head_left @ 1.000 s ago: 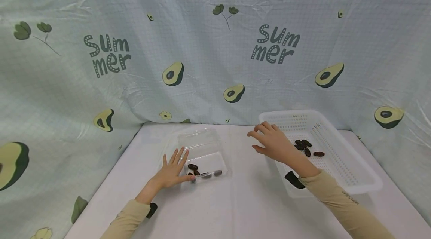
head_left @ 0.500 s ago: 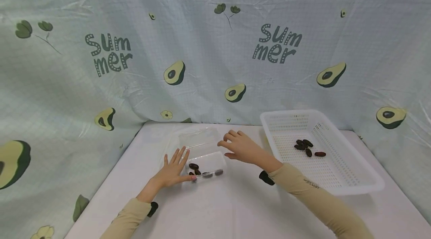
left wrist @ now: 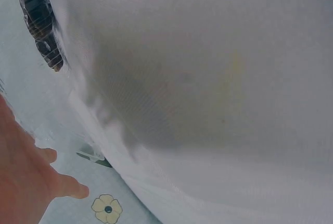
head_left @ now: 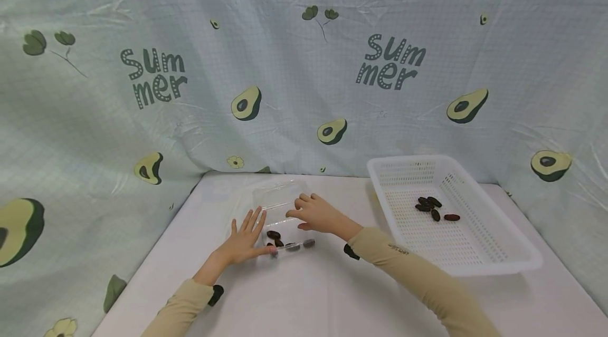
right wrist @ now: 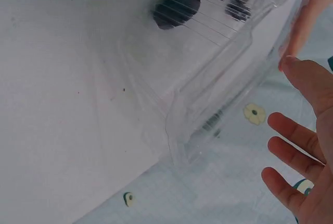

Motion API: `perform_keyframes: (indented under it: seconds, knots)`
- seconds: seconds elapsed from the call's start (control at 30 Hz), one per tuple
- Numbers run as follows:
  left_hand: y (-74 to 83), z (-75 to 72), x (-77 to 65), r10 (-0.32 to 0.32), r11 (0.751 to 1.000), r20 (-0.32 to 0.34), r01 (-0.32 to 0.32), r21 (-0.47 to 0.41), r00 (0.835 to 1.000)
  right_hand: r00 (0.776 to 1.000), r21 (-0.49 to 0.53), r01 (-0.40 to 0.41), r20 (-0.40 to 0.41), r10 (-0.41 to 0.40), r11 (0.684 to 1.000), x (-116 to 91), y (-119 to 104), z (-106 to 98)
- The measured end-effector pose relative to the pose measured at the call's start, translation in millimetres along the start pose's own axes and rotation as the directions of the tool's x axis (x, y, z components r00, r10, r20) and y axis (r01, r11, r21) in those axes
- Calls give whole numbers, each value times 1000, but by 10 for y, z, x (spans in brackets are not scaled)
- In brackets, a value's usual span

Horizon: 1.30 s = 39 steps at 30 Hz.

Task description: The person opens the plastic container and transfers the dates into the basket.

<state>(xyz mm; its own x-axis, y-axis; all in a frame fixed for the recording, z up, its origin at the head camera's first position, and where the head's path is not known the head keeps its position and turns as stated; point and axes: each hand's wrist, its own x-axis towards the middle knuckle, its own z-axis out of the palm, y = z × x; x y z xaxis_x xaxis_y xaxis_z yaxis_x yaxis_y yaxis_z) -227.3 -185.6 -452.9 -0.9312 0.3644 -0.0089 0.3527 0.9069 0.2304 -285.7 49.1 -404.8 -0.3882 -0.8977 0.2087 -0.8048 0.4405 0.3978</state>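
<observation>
A clear plastic clamshell box (head_left: 309,230) lies at the left of the white table, its lid (head_left: 280,194) folded back. Several dark brown dates (head_left: 273,234) sit in it. My left hand (head_left: 239,244) rests at the box's left side, fingers spread, thumb at the front rim. Over the box's right part hovers my right hand (head_left: 317,215), fingers loosely bent; nothing shows between them. In the right wrist view, the right hand (right wrist: 317,140) is beside the box, and a date (right wrist: 177,9) shows through its wall. The left wrist view catches dates (left wrist: 36,13) at the top left.
A white perforated plastic basket (head_left: 510,266) stands on the right of the table, with several dark dates (head_left: 423,208) and a redder date (head_left: 452,217) inside. Behind the table hangs a curtain (head_left: 280,63) printed with avocados.
My right hand has moved left from beside the basket to over the box. The left hand stays in place. The dates in the box and basket look the same.
</observation>
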Motion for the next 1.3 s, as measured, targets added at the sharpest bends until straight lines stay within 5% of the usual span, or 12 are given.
perform_keyframes:
  seconds: [0.63,1.3]
  knots:
    - [-26,-2,-2,-17,999,-6,17,-52,1000,983,-83,28,184,-12,996,319,-323,395]
    - [-19,28,10,-23,998,-17,22,-54,1000,974,-52,-20,226,32,998,418,-383,569]
